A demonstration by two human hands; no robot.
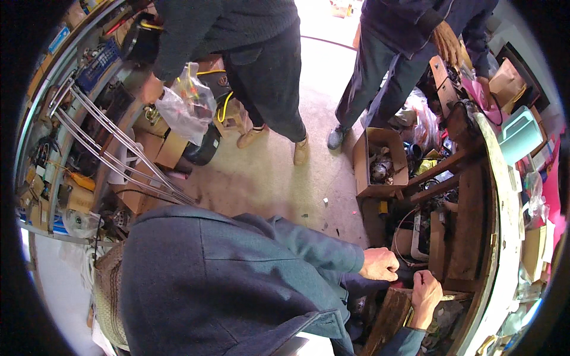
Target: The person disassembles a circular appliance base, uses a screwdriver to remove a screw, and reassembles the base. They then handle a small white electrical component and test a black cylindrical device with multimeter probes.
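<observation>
My left hand reaches across from the left in a blue-grey sleeve, its fingers curled and pressed together. Close to it on the right, my right hand is also bent closed, fingertips turned toward the left hand. A small dark piece shows between the two hands; what either one grips is too small or too hidden to make out. Just below them a rough wooden board stands at a slant. Beside the right hand lies a thin pale strip.
An open cardboard box of metal parts stands ahead. Wooden beams frame a cluttered shelf at right, with a turquoise container above. Two people stand ahead; one hand holds a clear plastic bag. Long metal tubes lean at left.
</observation>
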